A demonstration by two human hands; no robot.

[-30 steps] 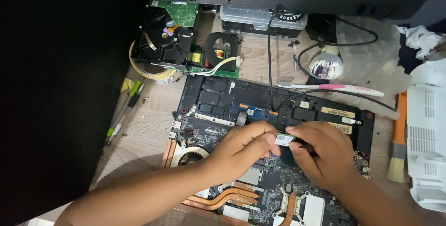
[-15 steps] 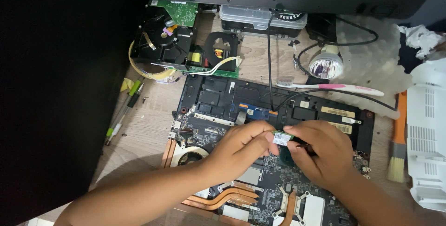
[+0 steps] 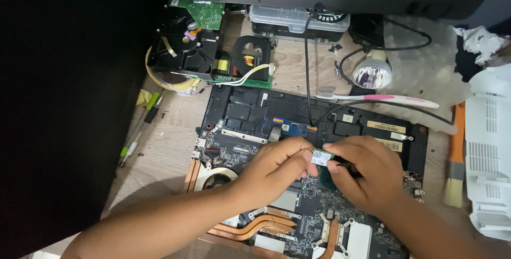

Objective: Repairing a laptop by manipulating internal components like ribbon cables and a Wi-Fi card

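Seen from above, two bare hands meet over an opened laptop base (image 3: 319, 131), the landmark here, lying on a wooden bench (image 3: 170, 131). The left hand (image 3: 277, 166) and the right hand (image 3: 367, 176) each have a narrow grip on a small card (image 3: 321, 157), white-labelled with a green edge, pinched between the fingertips of both hands just above the middle of the laptop base. Whether the card touches the board beneath cannot be told. Copper heat pipes (image 3: 255, 226) and a round fan (image 3: 215, 178) sit at the near left of the laptop base. A black cable (image 3: 307, 67) runs from the middle of the base toward the far edge of the bench. A pink and white toothbrush (image 3: 378, 99) lies along the base's far edge, with a round lamp bulb (image 3: 372, 73) just beyond it. Far left of the base stands a dismantled black unit with green circuit boards (image 3: 197, 46). Green-handled tools (image 3: 141, 123) lie to the left of the base, and an orange-handled brush (image 3: 455, 158) lies to its right, beside a white plastic housing (image 3: 489, 152).
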